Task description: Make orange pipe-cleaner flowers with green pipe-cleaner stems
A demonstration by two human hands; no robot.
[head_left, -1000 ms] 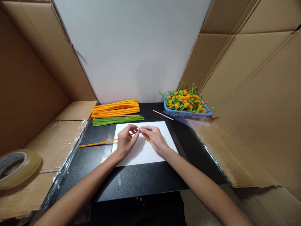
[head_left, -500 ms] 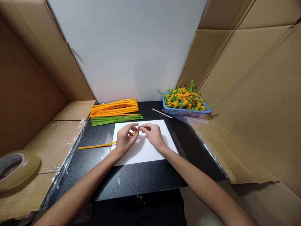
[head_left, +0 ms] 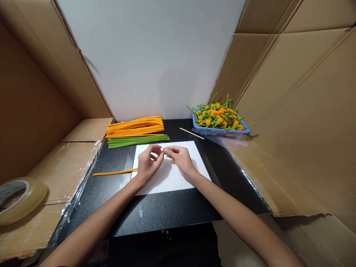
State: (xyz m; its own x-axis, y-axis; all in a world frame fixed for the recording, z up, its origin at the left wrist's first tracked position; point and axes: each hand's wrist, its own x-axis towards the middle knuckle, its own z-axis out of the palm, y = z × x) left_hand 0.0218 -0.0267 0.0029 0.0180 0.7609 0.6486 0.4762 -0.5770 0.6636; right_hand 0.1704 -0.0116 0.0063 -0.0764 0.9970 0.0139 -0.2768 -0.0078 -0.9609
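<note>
An orange pipe cleaner (head_left: 115, 173) runs from the dark table at left in under my left hand (head_left: 148, 163). Its far part shows between the fingers of that hand, which pinch it above a white sheet of paper (head_left: 169, 181). My right hand (head_left: 179, 157) meets the left one fingertip to fingertip and pinches the orange pipe cleaner there. A short orange piece pokes out below the right fingers. How the pipe cleaner is bent between the fingertips is mostly hidden.
Behind the paper lie bundles of orange pipe cleaners (head_left: 135, 127) and green pipe cleaners (head_left: 137, 140). A thin wooden stick (head_left: 191, 133) rests near a blue basket (head_left: 222, 131) heaped with orange-and-green pipe cleaner flowers. A tape roll (head_left: 36, 196) sits on cardboard at left. Cardboard walls (head_left: 306, 92) flank the table.
A piece of orange pipe cleaner now shows below my right fingers, where none showed before. The fingertips have shifted slightly; both hands otherwise stay in place.
</note>
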